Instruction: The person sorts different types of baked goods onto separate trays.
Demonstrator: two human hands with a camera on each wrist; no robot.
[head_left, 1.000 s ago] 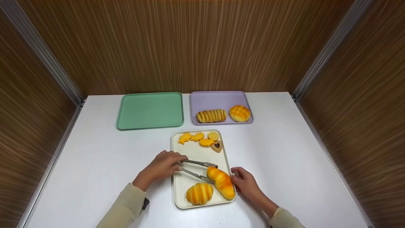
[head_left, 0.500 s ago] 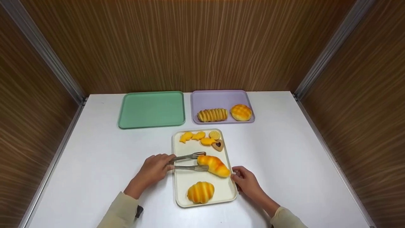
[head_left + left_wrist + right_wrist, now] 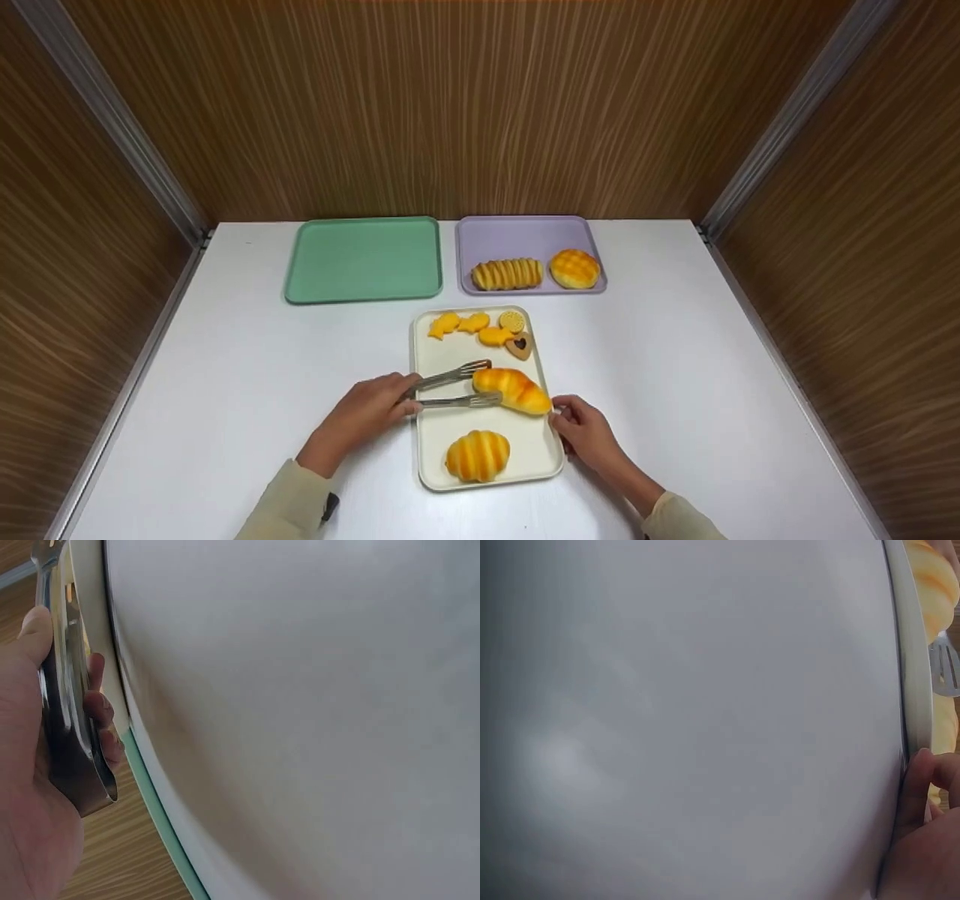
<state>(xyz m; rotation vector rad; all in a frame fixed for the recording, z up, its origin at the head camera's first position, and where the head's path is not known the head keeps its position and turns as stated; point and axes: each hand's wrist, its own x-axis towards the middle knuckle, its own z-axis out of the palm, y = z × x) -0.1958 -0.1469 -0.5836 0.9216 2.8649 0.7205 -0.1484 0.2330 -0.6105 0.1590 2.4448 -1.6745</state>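
In the head view, my left hand [image 3: 367, 414] grips metal tongs [image 3: 71, 697] from the left of a cream tray [image 3: 442, 420]. The tongs' two slotted ends straddle the left end of a long croissant-shaped bread roll [image 3: 517, 391], which lies slanted across the tray with its right end at the rim. My right hand [image 3: 583, 429] holds the tray's right rim, its fingertips against the outer wall in the right wrist view. A shorter striped roll [image 3: 478, 456] sits at the tray's near end. Fish-shaped crackers [image 3: 474, 322], a round biscuit [image 3: 511, 322] and a heart biscuit [image 3: 520, 346] lie at its far end.
Behind stand a green tray [image 3: 365, 259] at left and a lilac tray [image 3: 517, 234] at right. The lilac one bears a ridged long bread [image 3: 508, 274] and a round bun [image 3: 574, 268]. Wood-grain panels [image 3: 450, 112] enclose the white table [image 3: 675, 360].
The long roll has swung from near upright to a flatter slant and shifted away from the striped roll. The left hand and tongs moved slightly left. The right hand stayed at the rim.
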